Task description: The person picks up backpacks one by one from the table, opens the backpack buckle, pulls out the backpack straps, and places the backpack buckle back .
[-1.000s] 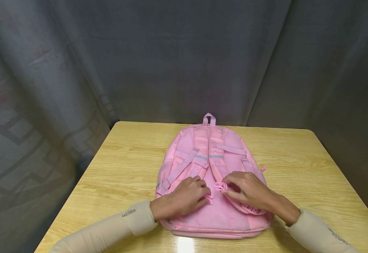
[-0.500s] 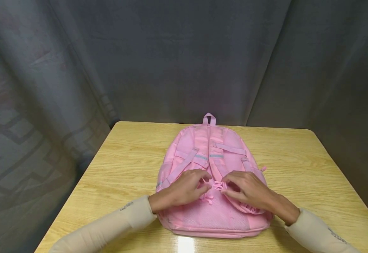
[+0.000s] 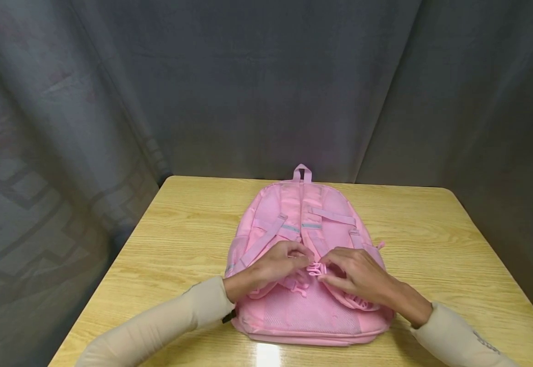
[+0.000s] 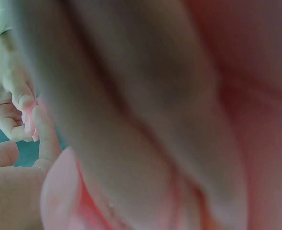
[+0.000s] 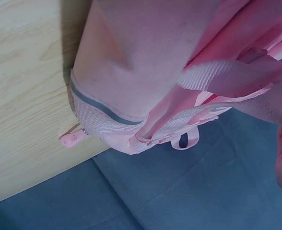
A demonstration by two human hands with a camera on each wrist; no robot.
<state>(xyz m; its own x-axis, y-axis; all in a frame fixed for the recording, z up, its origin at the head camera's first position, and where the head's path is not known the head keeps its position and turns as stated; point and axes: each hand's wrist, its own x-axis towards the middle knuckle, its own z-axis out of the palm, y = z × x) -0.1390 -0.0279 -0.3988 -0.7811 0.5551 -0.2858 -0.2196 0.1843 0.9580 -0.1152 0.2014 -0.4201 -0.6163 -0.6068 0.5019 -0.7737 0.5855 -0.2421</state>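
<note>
Right grip [image 3: 357,271] pinching buckle [image 3: 316,269], partly hidden

A yellow wood-grain table [image 3: 193,229] with rounded far corners carries a pink backpack [image 3: 311,239], lying flat.

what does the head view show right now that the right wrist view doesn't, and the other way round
Only the head view shows the two pale sleeves and the pink buckle between the left hand and right hand.

Only the right wrist view shows the curved grey band on the backpack's right side.

Both show the pink backpack, its top loop, the small pink tag, wooden tabletop and curtain.
</note>
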